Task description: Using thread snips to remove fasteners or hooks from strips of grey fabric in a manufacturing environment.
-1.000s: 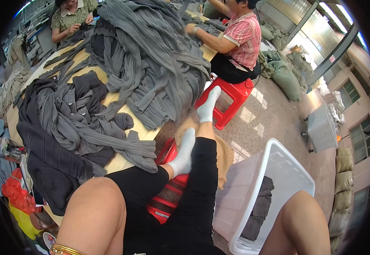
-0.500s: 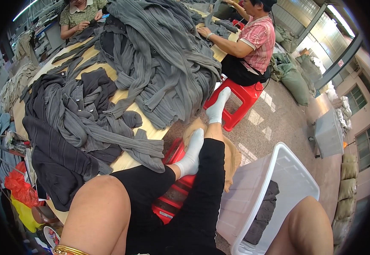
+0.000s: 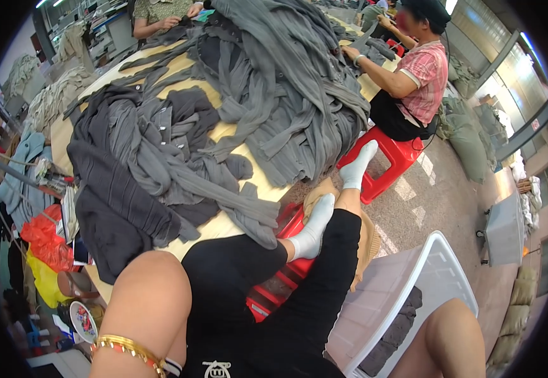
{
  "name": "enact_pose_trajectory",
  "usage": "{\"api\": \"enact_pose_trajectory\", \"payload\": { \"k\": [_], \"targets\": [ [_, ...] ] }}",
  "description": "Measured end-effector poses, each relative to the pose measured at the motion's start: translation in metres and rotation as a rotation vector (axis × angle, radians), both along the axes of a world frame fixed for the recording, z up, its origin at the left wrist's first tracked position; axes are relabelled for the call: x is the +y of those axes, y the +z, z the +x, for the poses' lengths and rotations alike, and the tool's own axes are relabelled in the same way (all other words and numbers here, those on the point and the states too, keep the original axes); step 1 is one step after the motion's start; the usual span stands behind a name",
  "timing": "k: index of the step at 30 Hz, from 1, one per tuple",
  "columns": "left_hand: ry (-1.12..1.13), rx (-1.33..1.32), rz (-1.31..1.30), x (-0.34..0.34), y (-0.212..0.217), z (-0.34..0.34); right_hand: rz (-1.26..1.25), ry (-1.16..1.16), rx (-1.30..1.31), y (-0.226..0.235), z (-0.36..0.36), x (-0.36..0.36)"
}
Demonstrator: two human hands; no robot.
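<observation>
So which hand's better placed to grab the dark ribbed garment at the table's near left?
Left, likely: both hands are out of frame, but the left elbow appears close beside the dark ribbed garment, while the right elbow appears over the white plastic bin.

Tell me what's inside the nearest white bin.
Dark grey fabric lies in the white bin. The person's right arm covers part of its interior; that part cannot be seen.

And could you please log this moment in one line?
Hands: both out of view | grey garments: heaped on table | white tub: dark cloth inside
</observation>
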State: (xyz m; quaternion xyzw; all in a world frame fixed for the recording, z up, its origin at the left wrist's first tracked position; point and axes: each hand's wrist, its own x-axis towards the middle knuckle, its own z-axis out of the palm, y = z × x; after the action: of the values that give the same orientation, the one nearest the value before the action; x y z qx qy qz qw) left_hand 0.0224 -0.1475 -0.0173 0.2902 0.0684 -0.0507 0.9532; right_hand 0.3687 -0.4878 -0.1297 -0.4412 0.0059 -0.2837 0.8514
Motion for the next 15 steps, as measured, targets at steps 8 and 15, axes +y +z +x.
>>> {"api": "enact_pose_trajectory", "payload": {
  "k": [8, 15],
  "targets": [
    [0.959, -0.572, 0.459, 0.221, 0.094, -0.176, -0.015, 0.006, 0.067, 0.020, -0.002, 0.025],
    [1.695, -1.167, 0.920, 0.102, 0.245, -0.021, -0.133, -0.237, 0.242, 0.108, -0.091, 0.093]
  ]
}}
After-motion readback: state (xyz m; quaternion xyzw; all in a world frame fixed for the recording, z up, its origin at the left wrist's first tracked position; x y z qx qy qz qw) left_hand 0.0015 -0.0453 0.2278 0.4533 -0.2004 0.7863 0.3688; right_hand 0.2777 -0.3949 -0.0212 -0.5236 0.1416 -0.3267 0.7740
